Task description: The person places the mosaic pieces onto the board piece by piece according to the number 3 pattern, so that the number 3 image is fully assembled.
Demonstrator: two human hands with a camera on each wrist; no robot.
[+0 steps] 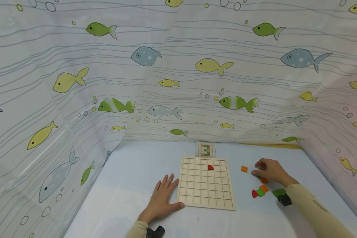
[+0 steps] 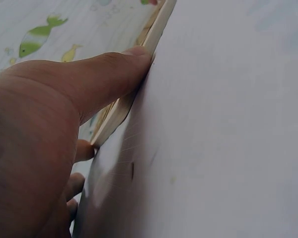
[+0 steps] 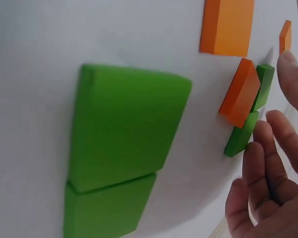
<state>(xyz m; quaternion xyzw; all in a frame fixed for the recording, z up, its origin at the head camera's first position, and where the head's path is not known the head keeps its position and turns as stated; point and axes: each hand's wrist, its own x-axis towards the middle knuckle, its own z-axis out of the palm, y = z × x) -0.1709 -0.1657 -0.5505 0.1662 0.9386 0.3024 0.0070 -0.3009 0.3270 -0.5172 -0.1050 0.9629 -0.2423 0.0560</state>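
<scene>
Fish-patterned curtain (image 1: 184, 39) fills the upper frame; left hand (image 1: 163, 197), fingers spread, touches a wooden board (image 1: 204, 185) at lower centre; right hand (image 1: 272, 171), thumb apart from bent fingers, hovers near coloured tiles (image 1: 260, 192), lower right.

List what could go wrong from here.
The right hand is close to a flat, straight-edged orange piece and a flat, straight-edged green piece lying together; grasping either might nudge the other. The left hand touches the edge of the square, pale wooden grid board; a push could shift it, perhaps jarring the red, quarter-round piece on it.
</scene>
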